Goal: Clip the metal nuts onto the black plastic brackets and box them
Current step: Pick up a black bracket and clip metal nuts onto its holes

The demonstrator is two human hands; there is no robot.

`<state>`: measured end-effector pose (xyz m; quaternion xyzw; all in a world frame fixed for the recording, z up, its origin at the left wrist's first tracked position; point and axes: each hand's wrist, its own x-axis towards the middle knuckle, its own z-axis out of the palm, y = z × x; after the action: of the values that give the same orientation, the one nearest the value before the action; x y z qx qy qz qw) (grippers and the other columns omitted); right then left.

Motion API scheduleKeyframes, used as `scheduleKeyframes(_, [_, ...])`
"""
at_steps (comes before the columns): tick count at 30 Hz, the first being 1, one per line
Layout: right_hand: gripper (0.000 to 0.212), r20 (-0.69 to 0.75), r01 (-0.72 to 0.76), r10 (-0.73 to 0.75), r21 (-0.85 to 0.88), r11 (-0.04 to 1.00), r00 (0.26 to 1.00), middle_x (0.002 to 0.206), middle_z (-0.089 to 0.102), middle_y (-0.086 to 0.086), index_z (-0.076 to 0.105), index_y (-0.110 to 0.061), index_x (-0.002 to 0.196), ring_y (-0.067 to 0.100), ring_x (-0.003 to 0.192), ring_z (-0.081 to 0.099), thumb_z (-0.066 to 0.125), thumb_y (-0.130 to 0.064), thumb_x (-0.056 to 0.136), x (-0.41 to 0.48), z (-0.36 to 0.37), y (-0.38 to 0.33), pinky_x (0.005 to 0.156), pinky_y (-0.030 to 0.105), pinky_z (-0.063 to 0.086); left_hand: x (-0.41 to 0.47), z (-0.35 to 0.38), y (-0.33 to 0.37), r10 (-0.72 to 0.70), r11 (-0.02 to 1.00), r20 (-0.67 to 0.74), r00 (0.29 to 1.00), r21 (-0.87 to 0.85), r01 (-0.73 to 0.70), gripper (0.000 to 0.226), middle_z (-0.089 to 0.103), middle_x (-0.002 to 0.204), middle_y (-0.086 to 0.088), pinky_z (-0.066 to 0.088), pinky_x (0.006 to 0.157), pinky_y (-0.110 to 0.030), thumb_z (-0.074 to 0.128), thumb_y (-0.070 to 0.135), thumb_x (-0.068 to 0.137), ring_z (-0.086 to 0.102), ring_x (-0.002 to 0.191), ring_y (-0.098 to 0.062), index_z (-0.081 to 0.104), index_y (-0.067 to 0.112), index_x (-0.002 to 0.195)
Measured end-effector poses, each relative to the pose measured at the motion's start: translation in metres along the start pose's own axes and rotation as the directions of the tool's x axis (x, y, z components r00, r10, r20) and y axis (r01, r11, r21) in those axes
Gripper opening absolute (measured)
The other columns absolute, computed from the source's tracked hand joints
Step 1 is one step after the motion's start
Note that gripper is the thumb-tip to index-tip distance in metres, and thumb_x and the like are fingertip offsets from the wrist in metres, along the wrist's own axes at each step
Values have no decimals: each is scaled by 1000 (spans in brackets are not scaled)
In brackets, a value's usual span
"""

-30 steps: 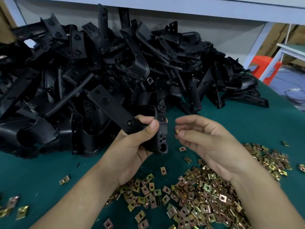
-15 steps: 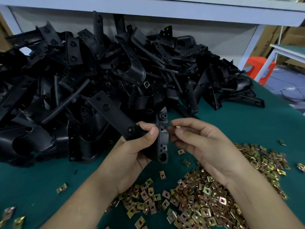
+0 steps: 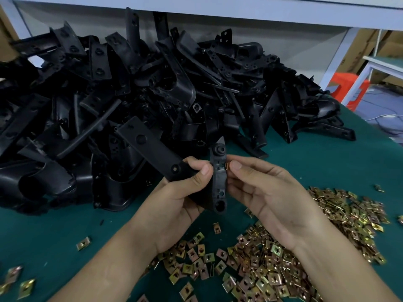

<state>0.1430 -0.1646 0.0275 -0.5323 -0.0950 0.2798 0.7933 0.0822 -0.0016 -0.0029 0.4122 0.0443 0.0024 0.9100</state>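
Left hand (image 3: 174, 205) grips a black bracket (image 3: 219, 184) — right hand (image 3: 268, 192) pinches a metal nut (image 3: 226, 166), seemingly touching its edge.

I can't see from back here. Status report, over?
Left hand grips black plastic bracket. Right hand pinches gold metal nut against its edge. Nothing blocking.

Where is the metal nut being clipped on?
In the head view, the metal nut sits mid-frame, pinched by the right hand against the right edge of the black bracket held by the left hand.

Black bracket (image 3: 218, 179) upright, brass nut (image 3: 226, 166) against edge
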Motion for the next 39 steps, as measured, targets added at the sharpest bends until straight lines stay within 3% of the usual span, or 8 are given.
scheduleKeyframes(6, [19,-34,-9,10,16,1000,999,97,78,10,82,-12,91,13,82,74,73,-17,75,0,0,2,67,20,57,0,0,-1,2,1000,-16,1000,-3,-2,13,69,106,-7,59,73,-29,74,15,86,71,92,-17,61,15,87])
scheduleKeyframes(12, [18,-8,-21,21,42,999,1000,94,78,9,81,-12,89,13,79,74,73,-18,75,-1,0,2,64,20,57,0,0,0,12,1000,23,1000,1,-12,19,71,102,-6,58,70,-27,77,20,78,71,91,-17,61,15,87])
scheduleKeyframes(19, [42,63,-144,141,62,988,988,121,72,15,66,-1,126,17,94,71,67,-19,88,-1,-3,3,74,24,59,1,-4,-2,3,999,-4,1000,33,-3,23,67,106,-6,60,78,-30,78,23,77,69,94,-18,59,17,87])
scheduleKeyframes(23, [37,66,-142,139,42,989,988,119,73,15,70,0,121,12,86,72,64,-18,89,-1,-3,4,77,23,60,0,-2,-3,-11,1000,15,1000,-7,11,19,68,100,-2,58,69,-28,78,20,77,71,88,-14,60,20,79])
scheduleKeyframes(27, [25,90,-84,83,10,996,992,114,75,10,78,-6,106,12,92,73,64,-19,90,-1,-3,5,77,23,59,0,-2,-4,22,999,17,1000,49,-23,19,69,104,-6,58,74,-29,79,23,77,70,93,-18,62,19,82])
scheduleKeyframes(31, [34,73,-68,74,-84,994,995,121,73,5,72,-2,119,20,116,68,61,-22,94,-1,1,13,101,39,51,-1,0,-8,57,985,1,998,165,-56,18,69,100,-7,59,78,-31,78,22,81,69,99,-21,61,17,80])
scheduleKeyframes(35, [32,6,-37,38,-138,990,999,113,75,12,74,-4,110,23,107,70,66,-27,89,-1,2,15,92,33,56,-1,-1,-6,92,982,-4,996,167,-90,15,70,99,-8,59,78,-31,77,21,82,69,97,-21,63,15,83])
scheduleKeyframes(39, [25,-36,37,-55,-385,922,998,106,77,-6,79,-29,105,13,102,71,63,-39,89,0,-8,-2,90,32,55,0,0,-3,61,993,39,997,97,-64,8,71,105,-7,59,79,-31,73,23,85,69,99,-22,68,17,87])
